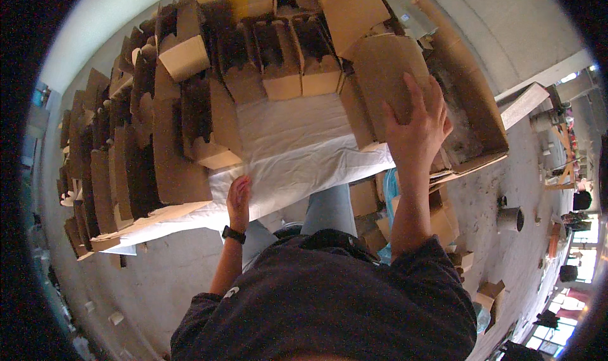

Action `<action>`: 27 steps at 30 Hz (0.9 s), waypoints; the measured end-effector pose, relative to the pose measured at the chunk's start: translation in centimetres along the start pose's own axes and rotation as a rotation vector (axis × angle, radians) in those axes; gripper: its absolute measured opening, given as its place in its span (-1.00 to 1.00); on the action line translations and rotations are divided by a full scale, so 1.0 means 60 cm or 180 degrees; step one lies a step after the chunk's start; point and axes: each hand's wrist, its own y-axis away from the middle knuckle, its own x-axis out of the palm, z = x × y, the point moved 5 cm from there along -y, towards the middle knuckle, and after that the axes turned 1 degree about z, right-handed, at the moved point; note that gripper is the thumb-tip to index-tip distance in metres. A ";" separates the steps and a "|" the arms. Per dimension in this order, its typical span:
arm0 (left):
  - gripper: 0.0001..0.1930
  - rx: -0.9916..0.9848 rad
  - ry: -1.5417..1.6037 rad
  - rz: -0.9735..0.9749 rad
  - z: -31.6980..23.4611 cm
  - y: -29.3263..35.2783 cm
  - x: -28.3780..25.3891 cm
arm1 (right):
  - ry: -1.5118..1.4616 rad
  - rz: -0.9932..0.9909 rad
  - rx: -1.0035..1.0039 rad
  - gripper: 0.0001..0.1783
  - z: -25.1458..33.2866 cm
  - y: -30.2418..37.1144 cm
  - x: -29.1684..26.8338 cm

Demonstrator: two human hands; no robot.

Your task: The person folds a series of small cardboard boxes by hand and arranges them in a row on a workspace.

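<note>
My right hand (418, 119) is stretched over a brown cardboard box (386, 60) at the right of the table. Its fingers are spread against the cardboard, near the box's right edge. My left hand (239, 196) is at the front edge of a white cloth (291, 139), empty, with its fingers loosely extended. Just behind it stands an open-topped cardboard box (212, 123) with a dark inside. Several similar narrow boxes (278, 60) line the back of the cloth.
Rows of open cardboard boxes (136, 155) crowd the left side. A large carton (484, 117) with clear plastic inside stands at the right. A yellow item (244, 0) is at the back. On the floor to the right are a cylinder (510, 219) and small cartons (491, 296).
</note>
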 end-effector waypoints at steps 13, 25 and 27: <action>-0.71 -0.0022 -0.0076 0.0019 -0.001 -0.003 0.003 | 0.0246 0.0311 -0.0524 -0.31 -0.013 0.004 0.047; -0.70 -0.0206 0.0219 0.0012 -0.002 0.002 0.001 | -0.0351 -0.0381 -0.0853 -0.49 0.007 -0.052 -0.050; -0.70 -0.0163 0.0040 0.0024 -0.004 0.002 -0.003 | -0.1105 -0.0513 -0.0981 -0.53 0.009 -0.074 -0.100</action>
